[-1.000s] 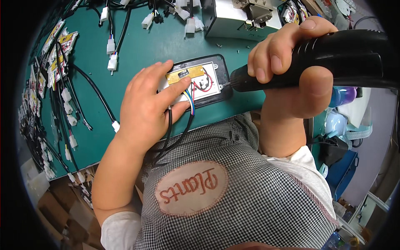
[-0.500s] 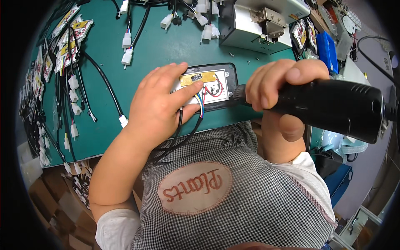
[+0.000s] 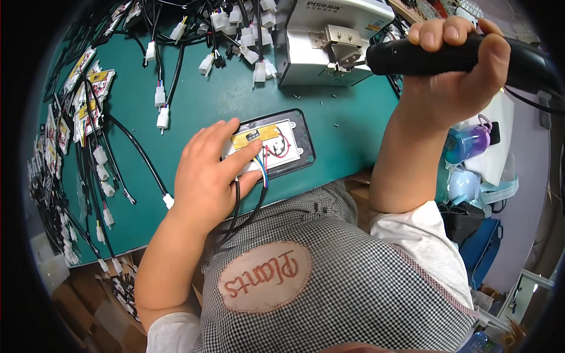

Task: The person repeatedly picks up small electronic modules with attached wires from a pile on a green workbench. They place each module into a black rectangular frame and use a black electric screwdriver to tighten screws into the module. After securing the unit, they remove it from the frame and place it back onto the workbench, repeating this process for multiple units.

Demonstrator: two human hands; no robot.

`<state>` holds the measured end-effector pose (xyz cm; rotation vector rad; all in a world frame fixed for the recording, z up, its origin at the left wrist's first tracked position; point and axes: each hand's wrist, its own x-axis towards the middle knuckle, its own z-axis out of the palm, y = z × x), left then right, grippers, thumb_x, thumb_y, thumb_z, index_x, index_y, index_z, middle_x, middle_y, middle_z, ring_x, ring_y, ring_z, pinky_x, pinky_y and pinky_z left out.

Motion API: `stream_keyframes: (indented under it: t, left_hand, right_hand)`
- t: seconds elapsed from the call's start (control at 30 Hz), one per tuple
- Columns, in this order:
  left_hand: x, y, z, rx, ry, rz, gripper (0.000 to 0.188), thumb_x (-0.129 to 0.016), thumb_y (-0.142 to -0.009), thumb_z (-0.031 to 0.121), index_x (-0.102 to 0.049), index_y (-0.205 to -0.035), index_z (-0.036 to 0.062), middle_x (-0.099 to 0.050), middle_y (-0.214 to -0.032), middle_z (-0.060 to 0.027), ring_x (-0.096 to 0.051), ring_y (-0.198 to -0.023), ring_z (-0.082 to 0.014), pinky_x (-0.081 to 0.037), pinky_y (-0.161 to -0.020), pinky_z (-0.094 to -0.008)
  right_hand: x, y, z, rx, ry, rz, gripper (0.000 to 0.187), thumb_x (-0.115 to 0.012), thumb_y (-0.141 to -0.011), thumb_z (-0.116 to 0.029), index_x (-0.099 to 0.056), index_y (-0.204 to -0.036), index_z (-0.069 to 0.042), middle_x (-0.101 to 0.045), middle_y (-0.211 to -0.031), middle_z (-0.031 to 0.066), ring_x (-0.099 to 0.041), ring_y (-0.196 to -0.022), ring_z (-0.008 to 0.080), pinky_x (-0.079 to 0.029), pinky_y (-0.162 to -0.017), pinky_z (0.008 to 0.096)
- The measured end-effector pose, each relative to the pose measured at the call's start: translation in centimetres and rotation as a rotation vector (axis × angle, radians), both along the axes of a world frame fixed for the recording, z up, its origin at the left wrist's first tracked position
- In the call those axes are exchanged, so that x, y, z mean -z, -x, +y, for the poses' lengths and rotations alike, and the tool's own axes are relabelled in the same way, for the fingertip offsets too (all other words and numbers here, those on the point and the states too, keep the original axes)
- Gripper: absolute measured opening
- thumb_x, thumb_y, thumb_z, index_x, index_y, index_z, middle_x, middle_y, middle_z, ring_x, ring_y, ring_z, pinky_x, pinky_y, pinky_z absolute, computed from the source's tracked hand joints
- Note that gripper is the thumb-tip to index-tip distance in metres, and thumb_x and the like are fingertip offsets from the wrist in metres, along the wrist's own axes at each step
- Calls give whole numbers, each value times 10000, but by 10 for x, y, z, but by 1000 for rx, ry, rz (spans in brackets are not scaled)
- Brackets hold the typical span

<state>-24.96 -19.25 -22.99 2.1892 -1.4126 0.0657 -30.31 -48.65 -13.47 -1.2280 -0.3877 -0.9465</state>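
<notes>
Left hand (image 3: 207, 172), frame centre-left: clamped over the left end of a black plastic housing (image 3: 303, 137), fingers at its upper edge, index finger lying across the white circuit board (image 3: 274, 163) inside. Right hand (image 3: 450, 86), upper right, well apart from the left: wrapped round a black electric screwdriver (image 3: 425, 59), held level above the tabletop (image 3: 353, 147), nose to the left.

Screwdriver nose sits at the front of a metal screw feeder (image 3: 340, 42), top centre-right; cannot tell whether they touch.

Housing lies near frame centre, slightly tilted, right end higher. Board carries a yellow plate (image 3: 271, 132) along its upper side and a loop of red wire at right. Coloured wires (image 3: 263, 169) run off the lower side into a black cable (image 3: 259, 202), down over the checked apron (image 3: 353, 259).

Loose screws (image 3: 336, 125) between housing and feeder. Cables with white connectors (image 3: 163, 117), upper left and top. More wired boards (image 3: 93, 88) piled far left. Blue-purple bottle (image 3: 465, 145), right.
</notes>
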Motion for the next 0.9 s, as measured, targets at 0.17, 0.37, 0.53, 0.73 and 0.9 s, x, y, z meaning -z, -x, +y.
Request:
stream_keyframes:
  t: [0.17, 0.37, 0.53, 0.73, 0.9]
  left_hand:
    - [0, 0, -1, 1, 8, 14, 481, -783, -652, 239, -671, -1113, 156, -545, -1255, -170, -528, -1124, -381, -424, -950, -475]
    - [-3, 1, 0, 13, -6, 31, 489, -769, -676, 210, -651, -1148, 153, -529, -1270, -183, -511, -1151, -388, -406, -979, -494]
    - [-11, -1, 14, 22, -124, 70, 576, -742, -698, 117, -573, -1248, 147, -496, -1313, -183, -459, -1222, -392, -380, -1021, -494]
    - [-10, -2, 28, -111, -37, 162, 815, -742, -665, 80, -384, -1397, 92, -533, -1274, -165, -498, -1190, -348, -418, -994, -429]
    - [1, -1, 33, -117, 22, 125, 781, -744, -678, 124, -398, -1375, 61, -548, -1231, -184, -502, -1180, -355, -422, -989, -433]
  right_hand:
    - [-7, -17, 34, 225, -138, 49, 290, -566, -916, -331, -522, -1043, -74, -514, -704, 30, -508, -546, 145, -459, -531, 276]
    - [3, -4, 4, -244, -19, 137, 324, -463, -924, -365, -556, -1106, -114, -557, -799, 72, -537, -670, 217, -458, -649, 382]
    - [17, 3, 41, -455, 181, 48, 560, -481, -925, -460, -442, -1304, -50, -517, -888, 54, -526, -707, 178, -446, -669, 353]
    - [26, -3, 96, -610, 174, 31, 635, -584, -881, -474, -401, -1317, -50, -516, -869, 43, -536, -673, 167, -460, -630, 334]
    - [47, -17, 134, -641, 127, 31, 670, -636, -855, -487, -386, -1308, -61, -544, -834, 63, -568, -630, 189, -504, -600, 343]
